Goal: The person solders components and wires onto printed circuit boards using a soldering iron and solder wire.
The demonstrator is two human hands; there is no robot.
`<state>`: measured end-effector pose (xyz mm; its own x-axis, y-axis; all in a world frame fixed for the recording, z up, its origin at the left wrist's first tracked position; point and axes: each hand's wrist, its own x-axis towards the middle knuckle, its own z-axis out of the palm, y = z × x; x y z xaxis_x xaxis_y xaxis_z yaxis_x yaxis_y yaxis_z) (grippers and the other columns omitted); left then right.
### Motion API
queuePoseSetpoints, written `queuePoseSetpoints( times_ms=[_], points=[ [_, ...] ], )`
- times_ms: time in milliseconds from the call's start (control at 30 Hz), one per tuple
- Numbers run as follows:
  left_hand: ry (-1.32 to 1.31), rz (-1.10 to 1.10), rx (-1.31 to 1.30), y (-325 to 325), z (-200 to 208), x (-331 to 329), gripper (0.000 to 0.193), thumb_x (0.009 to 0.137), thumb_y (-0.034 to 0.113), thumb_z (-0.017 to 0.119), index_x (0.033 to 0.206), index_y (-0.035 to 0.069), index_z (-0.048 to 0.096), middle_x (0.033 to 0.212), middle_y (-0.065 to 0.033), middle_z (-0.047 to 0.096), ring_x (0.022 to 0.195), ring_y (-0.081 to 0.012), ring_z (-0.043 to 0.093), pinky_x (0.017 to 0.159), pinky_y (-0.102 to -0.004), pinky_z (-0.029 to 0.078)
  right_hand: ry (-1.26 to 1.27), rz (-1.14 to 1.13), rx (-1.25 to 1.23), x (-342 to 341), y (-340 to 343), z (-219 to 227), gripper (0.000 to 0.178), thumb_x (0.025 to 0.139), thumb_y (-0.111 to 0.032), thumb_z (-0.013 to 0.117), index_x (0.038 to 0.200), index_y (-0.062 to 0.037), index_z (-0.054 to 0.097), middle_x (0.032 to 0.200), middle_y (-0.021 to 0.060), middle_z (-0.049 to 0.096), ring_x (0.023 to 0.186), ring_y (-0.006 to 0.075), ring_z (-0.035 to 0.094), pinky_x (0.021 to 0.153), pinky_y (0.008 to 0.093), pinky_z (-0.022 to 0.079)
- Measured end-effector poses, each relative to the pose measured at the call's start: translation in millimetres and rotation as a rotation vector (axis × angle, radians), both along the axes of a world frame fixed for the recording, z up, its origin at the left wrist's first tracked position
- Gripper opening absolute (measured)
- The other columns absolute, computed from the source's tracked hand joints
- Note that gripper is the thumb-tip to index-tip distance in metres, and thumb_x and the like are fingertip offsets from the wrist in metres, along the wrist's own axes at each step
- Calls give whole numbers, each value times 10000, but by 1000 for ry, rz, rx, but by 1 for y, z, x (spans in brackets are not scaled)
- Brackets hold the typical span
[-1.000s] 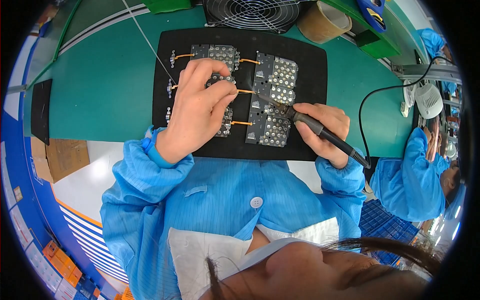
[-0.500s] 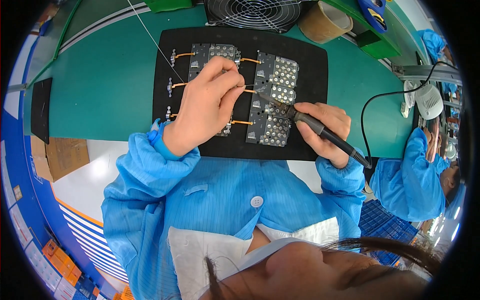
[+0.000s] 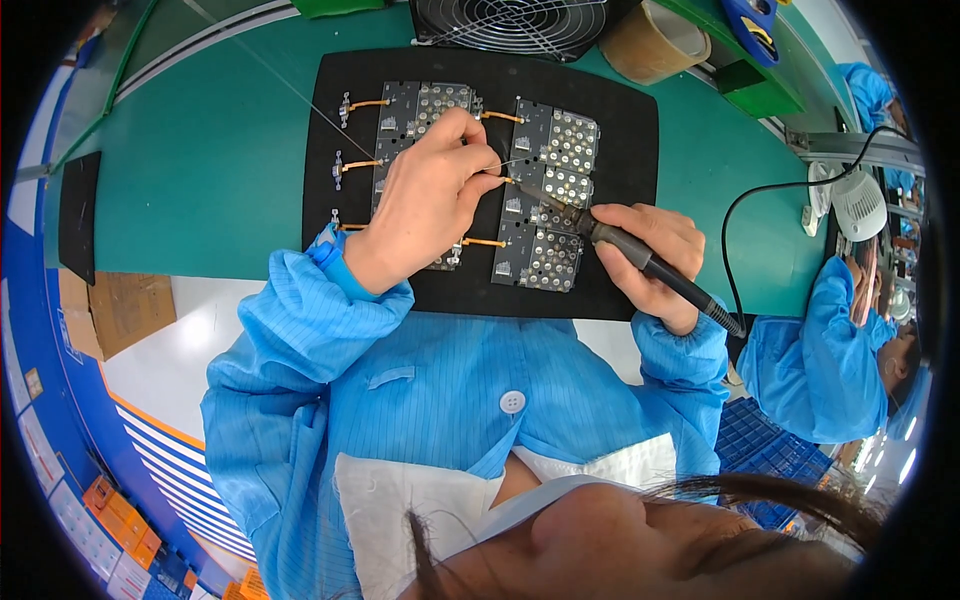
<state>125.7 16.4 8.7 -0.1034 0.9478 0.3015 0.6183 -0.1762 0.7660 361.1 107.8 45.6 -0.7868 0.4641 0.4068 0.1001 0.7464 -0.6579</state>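
Observation:
My right hand (image 3: 662, 262) is closed around the dark handle of a soldering iron (image 3: 628, 245), its tip angled left onto the middle circuit board (image 3: 514, 208) of the right column. Between the pinched fingers of my left hand (image 3: 420, 205), a thin solder wire (image 3: 517, 162) pokes out over that board, close to the iron's tip. Next to those fingertips, a short orange lead (image 3: 507, 180) meets the board's left edge. Similar leads join the upper board (image 3: 571, 140) and lower board (image 3: 553, 262). My left hand partly covers the left column of boards (image 3: 400, 100).
The boards lie on a black mat (image 3: 625, 110) over a green tabletop (image 3: 200, 190). A fan with a wire guard (image 3: 510, 25) and a brown tape roll (image 3: 650, 45) stand behind. The iron's black cable (image 3: 735, 215) loops at the right, near another person's blue sleeve (image 3: 810, 350).
My left hand has shifted slightly right, and the solder wire now reaches farther over the middle board. The soldering iron stays almost in place.

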Motion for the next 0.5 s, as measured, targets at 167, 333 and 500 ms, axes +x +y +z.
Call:
queuePoseSetpoints(
  times_ms=[167,333,500],
  points=[
    [-22,6,-16,0,-2,-1,84,774,-18,698,842,-34,651,951,-120,540,746,-289,628,657,-396,499,5,2,-3,-2,2,-2,272,731,-87,727,970,37,687,678,132,658,548,229,649,486,297,488],
    [-20,4,-17,-1,-2,-1,80,780,-18,694,842,-42,649,948,-121,536,742,-286,627,656,-392,498,3,-7,8,-2,2,-1,271,734,-95,727,967,38,689,666,125,654,538,225,643,479,298,482],
    [-23,1,-20,-2,-1,0,80,784,-14,694,844,-42,650,938,-122,529,727,-283,622,646,-392,490,27,27,-5,-1,3,-4,260,737,-97,727,959,34,693,656,120,649,537,223,641,475,295,477]
  ],
)
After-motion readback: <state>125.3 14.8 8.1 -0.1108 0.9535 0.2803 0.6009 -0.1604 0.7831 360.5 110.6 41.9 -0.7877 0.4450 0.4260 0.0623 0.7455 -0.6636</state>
